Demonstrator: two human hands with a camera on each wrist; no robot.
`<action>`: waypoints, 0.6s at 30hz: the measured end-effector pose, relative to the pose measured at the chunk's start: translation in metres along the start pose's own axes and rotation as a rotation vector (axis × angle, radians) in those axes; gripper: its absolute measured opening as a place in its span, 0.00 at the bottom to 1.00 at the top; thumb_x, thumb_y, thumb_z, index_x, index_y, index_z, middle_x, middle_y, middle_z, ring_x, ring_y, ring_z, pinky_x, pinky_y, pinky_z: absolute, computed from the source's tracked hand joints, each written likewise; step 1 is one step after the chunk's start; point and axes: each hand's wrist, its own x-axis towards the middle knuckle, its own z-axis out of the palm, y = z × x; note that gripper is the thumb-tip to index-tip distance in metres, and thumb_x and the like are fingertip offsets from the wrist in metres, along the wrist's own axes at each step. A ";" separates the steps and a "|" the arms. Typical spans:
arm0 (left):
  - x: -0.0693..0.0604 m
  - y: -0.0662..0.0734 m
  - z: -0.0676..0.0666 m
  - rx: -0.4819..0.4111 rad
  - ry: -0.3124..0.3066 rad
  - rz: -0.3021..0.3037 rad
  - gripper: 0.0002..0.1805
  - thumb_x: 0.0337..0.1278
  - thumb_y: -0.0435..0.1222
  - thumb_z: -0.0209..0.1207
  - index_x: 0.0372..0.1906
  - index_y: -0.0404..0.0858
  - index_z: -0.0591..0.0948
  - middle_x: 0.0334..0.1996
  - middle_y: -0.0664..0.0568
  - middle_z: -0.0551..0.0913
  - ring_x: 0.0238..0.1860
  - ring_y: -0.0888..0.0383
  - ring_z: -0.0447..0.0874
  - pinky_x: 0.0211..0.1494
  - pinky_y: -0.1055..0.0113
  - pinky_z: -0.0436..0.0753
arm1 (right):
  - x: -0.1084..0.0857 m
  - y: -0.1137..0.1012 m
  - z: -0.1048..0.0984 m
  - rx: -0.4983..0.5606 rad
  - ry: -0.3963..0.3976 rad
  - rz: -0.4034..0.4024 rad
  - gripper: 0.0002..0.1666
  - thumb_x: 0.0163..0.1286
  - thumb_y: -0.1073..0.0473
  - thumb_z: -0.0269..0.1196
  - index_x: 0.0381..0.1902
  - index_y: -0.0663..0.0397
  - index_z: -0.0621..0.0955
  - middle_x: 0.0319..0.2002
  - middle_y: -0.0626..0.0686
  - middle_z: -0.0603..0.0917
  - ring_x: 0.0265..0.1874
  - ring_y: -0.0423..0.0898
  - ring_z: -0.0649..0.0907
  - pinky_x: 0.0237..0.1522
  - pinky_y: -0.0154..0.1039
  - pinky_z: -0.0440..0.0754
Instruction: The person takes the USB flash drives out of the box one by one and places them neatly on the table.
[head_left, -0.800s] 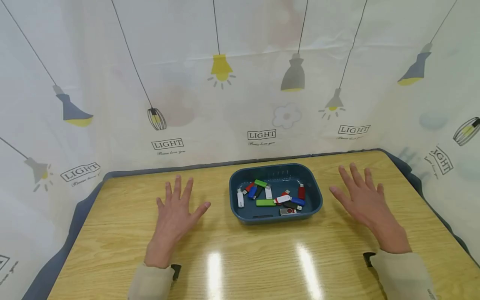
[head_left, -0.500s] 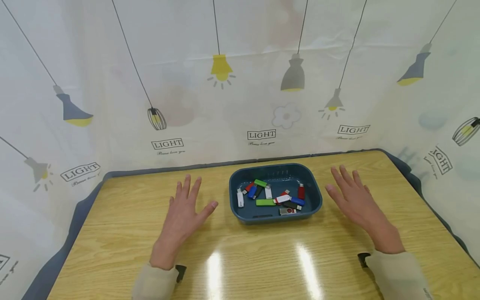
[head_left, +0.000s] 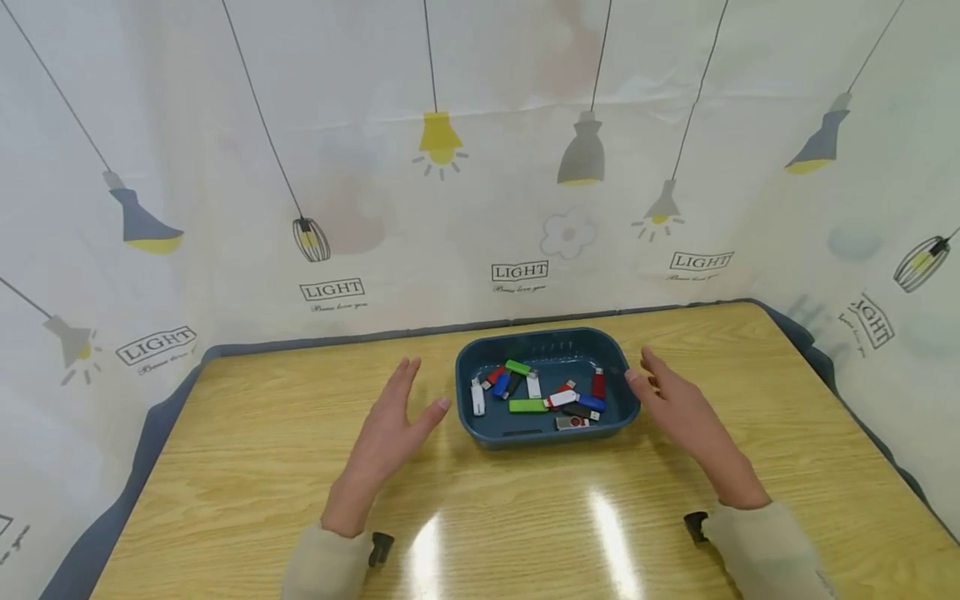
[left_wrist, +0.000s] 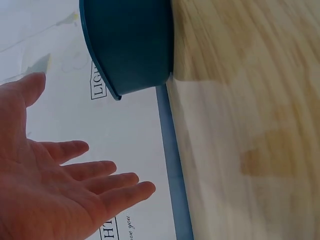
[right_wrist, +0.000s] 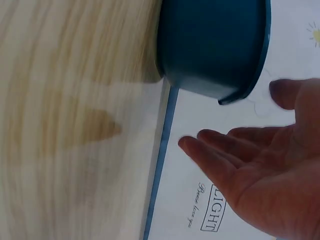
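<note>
A dark blue rectangular basket (head_left: 498,438) stands on the table, holding several USB sticks, among them a green stick (head_left: 528,406), a white stick (head_left: 477,397) and a dark red stick (head_left: 597,384). My left hand (head_left: 386,437) is to the left of the basket with fingers extended and thumb apart, holding nothing. On the other side, my right hand (head_left: 686,414) is close by the right rim, its thumb near the edge; whether it touches cannot be told from the head view. In the right wrist view the palm of the right hand (right_wrist: 270,170) is bare, fingers apart from the basket (right_wrist: 215,45).
The wooden table (head_left: 262,467) extends around the basket on every side. Behind and beside it hangs a pale cloth (head_left: 465,208) printed with lamps and lettering. Light reflections lie on the front of the table.
Both hands have moved inward from either side toward the basket and turned so that their palms face each other more. The view has shifted slightly; the basket and sticks keep their places.
</note>
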 end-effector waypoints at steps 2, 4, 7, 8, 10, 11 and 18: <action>0.000 0.001 0.000 -0.003 0.021 -0.009 0.47 0.72 0.60 0.55 0.83 0.39 0.55 0.83 0.41 0.51 0.81 0.39 0.50 0.79 0.38 0.57 | 0.000 -0.003 0.004 -0.002 0.031 0.017 0.42 0.85 0.43 0.46 0.78 0.73 0.57 0.70 0.75 0.69 0.65 0.72 0.75 0.62 0.67 0.78; -0.002 0.002 -0.001 -0.008 0.040 -0.010 0.47 0.72 0.59 0.56 0.83 0.38 0.55 0.82 0.40 0.53 0.80 0.39 0.51 0.80 0.39 0.57 | 0.000 -0.004 0.008 -0.022 0.071 0.025 0.37 0.85 0.47 0.49 0.74 0.75 0.64 0.64 0.74 0.77 0.58 0.70 0.80 0.56 0.64 0.83; -0.003 0.001 -0.003 -0.025 0.057 -0.010 0.46 0.72 0.58 0.57 0.82 0.36 0.57 0.81 0.39 0.55 0.80 0.38 0.53 0.80 0.41 0.57 | 0.001 -0.005 0.012 -0.043 0.109 0.021 0.30 0.83 0.53 0.53 0.67 0.76 0.73 0.54 0.71 0.84 0.45 0.63 0.86 0.46 0.56 0.87; -0.004 0.000 -0.003 -0.032 0.059 -0.010 0.45 0.72 0.57 0.57 0.82 0.36 0.57 0.81 0.39 0.55 0.80 0.38 0.53 0.80 0.40 0.58 | 0.001 -0.006 0.013 -0.046 0.116 0.025 0.28 0.82 0.55 0.54 0.64 0.76 0.75 0.51 0.69 0.85 0.40 0.59 0.86 0.42 0.53 0.87; -0.005 -0.002 -0.004 -0.051 0.059 -0.010 0.45 0.73 0.56 0.57 0.81 0.36 0.58 0.80 0.38 0.57 0.79 0.37 0.55 0.79 0.40 0.60 | 0.002 -0.007 0.015 -0.050 0.122 0.034 0.25 0.80 0.57 0.56 0.61 0.76 0.78 0.47 0.67 0.87 0.35 0.53 0.85 0.36 0.46 0.86; -0.006 -0.003 -0.004 -0.073 0.057 -0.013 0.44 0.73 0.55 0.58 0.81 0.36 0.58 0.80 0.38 0.58 0.78 0.36 0.57 0.78 0.39 0.62 | 0.002 -0.008 0.016 -0.047 0.125 0.040 0.25 0.80 0.57 0.57 0.60 0.76 0.79 0.45 0.66 0.87 0.33 0.52 0.84 0.34 0.43 0.84; -0.008 -0.010 -0.004 -0.291 0.025 -0.065 0.39 0.75 0.50 0.58 0.80 0.36 0.61 0.78 0.38 0.62 0.74 0.36 0.65 0.71 0.42 0.73 | 0.001 -0.016 0.025 -0.014 0.118 0.040 0.24 0.78 0.57 0.59 0.59 0.75 0.80 0.43 0.64 0.87 0.37 0.53 0.85 0.36 0.44 0.86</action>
